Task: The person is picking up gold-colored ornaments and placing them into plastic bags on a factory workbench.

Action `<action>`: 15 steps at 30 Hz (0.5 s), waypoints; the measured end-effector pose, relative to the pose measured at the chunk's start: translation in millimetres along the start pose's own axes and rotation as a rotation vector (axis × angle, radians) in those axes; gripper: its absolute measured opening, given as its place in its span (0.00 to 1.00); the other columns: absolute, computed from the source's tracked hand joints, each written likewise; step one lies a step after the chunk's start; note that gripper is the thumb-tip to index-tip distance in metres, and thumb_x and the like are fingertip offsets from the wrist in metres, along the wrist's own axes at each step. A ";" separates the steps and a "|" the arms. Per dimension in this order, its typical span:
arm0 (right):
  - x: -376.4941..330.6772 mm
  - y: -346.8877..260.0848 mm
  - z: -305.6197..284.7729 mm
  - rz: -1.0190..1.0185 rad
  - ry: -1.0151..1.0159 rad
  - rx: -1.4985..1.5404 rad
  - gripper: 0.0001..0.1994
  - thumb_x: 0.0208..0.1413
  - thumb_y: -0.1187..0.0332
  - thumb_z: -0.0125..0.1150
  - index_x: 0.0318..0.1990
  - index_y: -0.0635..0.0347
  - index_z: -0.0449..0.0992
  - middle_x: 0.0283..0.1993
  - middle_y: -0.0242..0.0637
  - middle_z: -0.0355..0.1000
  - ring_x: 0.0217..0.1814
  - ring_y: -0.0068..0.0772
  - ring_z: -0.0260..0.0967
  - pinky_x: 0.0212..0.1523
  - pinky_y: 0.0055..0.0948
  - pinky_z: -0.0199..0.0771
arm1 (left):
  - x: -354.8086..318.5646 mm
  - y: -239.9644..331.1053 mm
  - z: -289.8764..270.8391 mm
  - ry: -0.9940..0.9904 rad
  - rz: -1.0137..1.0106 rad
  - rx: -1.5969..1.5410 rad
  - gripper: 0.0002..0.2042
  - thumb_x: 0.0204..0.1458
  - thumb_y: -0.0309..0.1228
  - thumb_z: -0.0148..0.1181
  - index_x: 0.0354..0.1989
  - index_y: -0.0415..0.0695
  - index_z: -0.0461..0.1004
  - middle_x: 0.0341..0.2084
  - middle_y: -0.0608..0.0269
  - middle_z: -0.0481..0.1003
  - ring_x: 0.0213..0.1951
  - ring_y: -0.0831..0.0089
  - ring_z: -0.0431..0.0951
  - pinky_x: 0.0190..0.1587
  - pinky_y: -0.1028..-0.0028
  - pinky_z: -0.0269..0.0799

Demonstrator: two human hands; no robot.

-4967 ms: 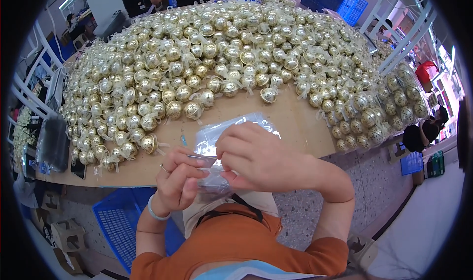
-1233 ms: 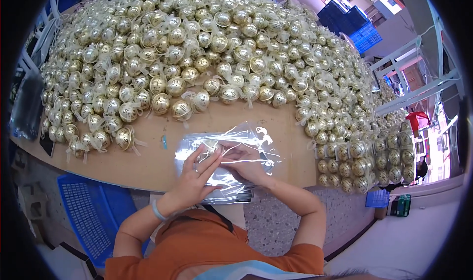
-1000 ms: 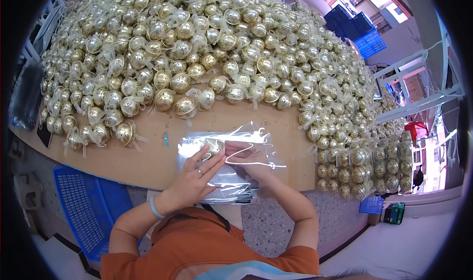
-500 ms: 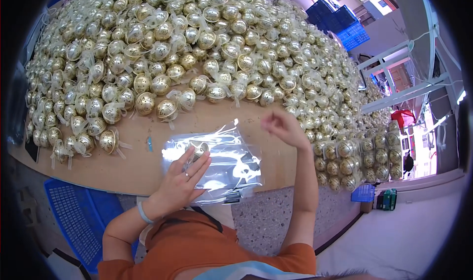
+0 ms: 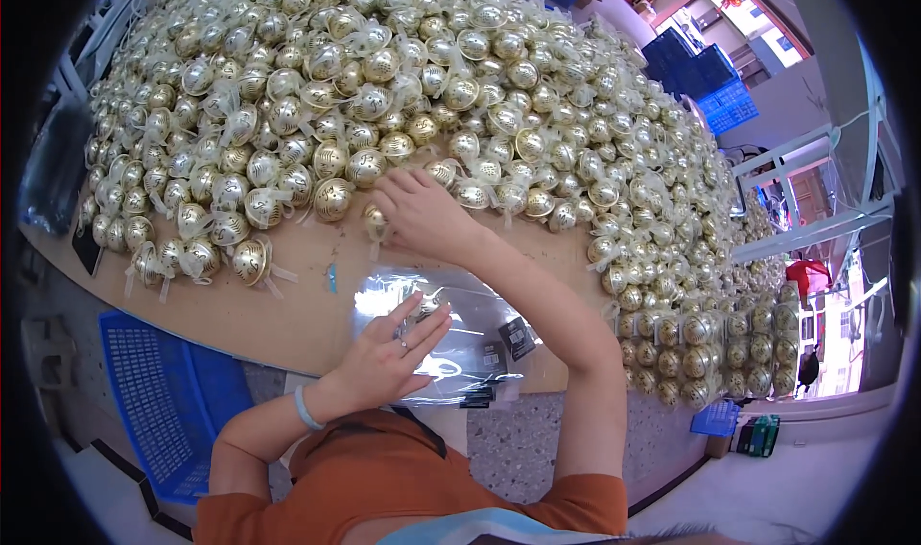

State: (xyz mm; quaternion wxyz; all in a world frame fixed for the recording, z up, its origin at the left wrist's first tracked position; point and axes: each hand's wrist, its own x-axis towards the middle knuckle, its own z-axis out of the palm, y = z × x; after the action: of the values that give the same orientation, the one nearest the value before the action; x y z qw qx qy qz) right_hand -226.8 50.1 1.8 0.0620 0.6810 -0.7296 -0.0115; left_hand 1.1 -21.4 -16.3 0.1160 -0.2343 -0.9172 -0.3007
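Observation:
My left hand (image 5: 391, 351) lies flat, fingers stretched out, on a clear plastic bag (image 5: 470, 343) near the table's front edge. By its fingertips, partly covered, a gold ball ornament (image 5: 434, 300) shows at the bag. My right hand (image 5: 417, 214) reaches across above the bag to the front of a large heap of gold ball ornaments (image 5: 365, 167) with pale sheer ribbons. Its fingers are curled around one gold ball ornament (image 5: 374, 221), whose far side they hide. Small dark printed labels (image 5: 516, 338) show at the bag's right side.
The heap covers most of the brown table (image 5: 312, 329). At its right stand clear-packed rows of gold balls (image 5: 681, 345). A blue crate (image 5: 153, 401) sits on the floor to my left. More blue crates (image 5: 700, 75) are stacked far right. A blue scrap (image 5: 332, 277) lies left of the bag.
My right hand has moved left and away from me, from above the table's right part to a gold ball at the heap's edge. My left hand stays on the bag. The whole view has shifted slightly.

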 end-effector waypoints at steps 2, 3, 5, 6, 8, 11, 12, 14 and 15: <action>-18.8 -10.3 -10.5 0.187 0.285 0.266 0.25 0.53 0.58 0.67 0.56 0.59 0.69 0.51 0.40 0.71 0.61 0.43 0.65 0.64 0.41 0.63 | -0.2 0.5 -1.1 -0.001 -0.005 0.002 0.44 0.35 0.39 0.74 0.67 0.42 0.65 0.69 0.62 0.62 0.69 0.47 0.57 0.66 0.58 0.62; -35.6 -14.0 -23.9 0.203 0.281 0.255 0.25 0.53 0.58 0.67 0.56 0.59 0.69 0.51 0.40 0.71 0.61 0.43 0.65 0.64 0.41 0.63 | 1.4 0.9 -2.2 -0.001 0.009 -0.004 0.44 0.36 0.39 0.74 0.67 0.41 0.66 0.69 0.62 0.62 0.69 0.47 0.57 0.65 0.58 0.62; -73.1 -19.4 -48.7 0.616 0.314 1.003 0.24 0.57 0.61 0.68 0.56 0.61 0.66 0.51 0.38 0.71 0.61 0.36 0.66 0.60 0.38 0.67 | 1.2 -0.4 -2.3 -0.002 0.030 0.006 0.44 0.36 0.40 0.74 0.67 0.42 0.65 0.70 0.63 0.61 0.69 0.48 0.57 0.62 0.59 0.65; -91.0 -22.3 -50.7 0.642 0.322 0.981 0.24 0.57 0.61 0.68 0.56 0.61 0.66 0.51 0.38 0.71 0.61 0.36 0.66 0.60 0.38 0.67 | 1.8 -0.9 -1.1 -0.004 0.033 0.020 0.44 0.36 0.41 0.74 0.67 0.42 0.65 0.71 0.63 0.59 0.70 0.48 0.57 0.58 0.60 0.68; -127.1 -29.3 -51.3 0.855 0.515 1.428 0.26 0.59 0.67 0.66 0.60 0.62 0.61 0.53 0.39 0.69 0.60 0.28 0.67 0.54 0.31 0.71 | 1.6 -1.4 -0.5 0.016 0.042 0.020 0.44 0.36 0.40 0.74 0.67 0.42 0.65 0.70 0.63 0.60 0.69 0.48 0.57 0.57 0.60 0.68; -149.2 -52.4 -60.8 0.898 0.756 1.429 0.29 0.59 0.72 0.65 0.65 0.56 0.56 0.50 0.36 0.68 0.51 0.21 0.67 0.47 0.24 0.72 | 0.0 -0.2 -0.5 0.020 0.010 0.001 0.43 0.36 0.38 0.75 0.66 0.42 0.67 0.70 0.63 0.61 0.69 0.48 0.57 0.56 0.61 0.69; -155.8 -58.9 -63.2 0.889 0.908 1.398 0.30 0.60 0.72 0.64 0.66 0.54 0.56 0.49 0.34 0.68 0.48 0.20 0.67 0.45 0.23 0.72 | 0.6 0.1 0.1 0.015 -0.025 -0.011 0.42 0.36 0.38 0.75 0.65 0.42 0.67 0.69 0.63 0.62 0.69 0.48 0.58 0.55 0.61 0.69; -180.9 -60.0 -65.0 0.915 0.866 1.284 0.31 0.62 0.70 0.62 0.69 0.53 0.53 0.48 0.32 0.67 0.45 0.20 0.65 0.44 0.23 0.70 | 4.8 1.7 2.4 0.028 0.012 -0.011 0.42 0.36 0.36 0.76 0.66 0.42 0.67 0.69 0.64 0.62 0.68 0.48 0.58 0.54 0.62 0.69; -193.5 -60.2 -62.7 0.927 0.788 1.316 0.32 0.63 0.69 0.60 0.70 0.53 0.51 0.48 0.31 0.67 0.44 0.20 0.65 0.44 0.23 0.70 | 6.0 3.5 2.6 0.026 -0.016 -0.021 0.42 0.35 0.35 0.76 0.65 0.42 0.68 0.68 0.62 0.63 0.69 0.48 0.57 0.57 0.61 0.69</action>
State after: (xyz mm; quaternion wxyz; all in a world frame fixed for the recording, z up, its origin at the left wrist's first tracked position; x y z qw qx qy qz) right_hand -147.9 242.6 43.5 -0.0965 0.1703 -0.7161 0.6700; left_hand -2.6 -15.2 -14.5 0.1231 -0.2242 -0.9142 -0.3145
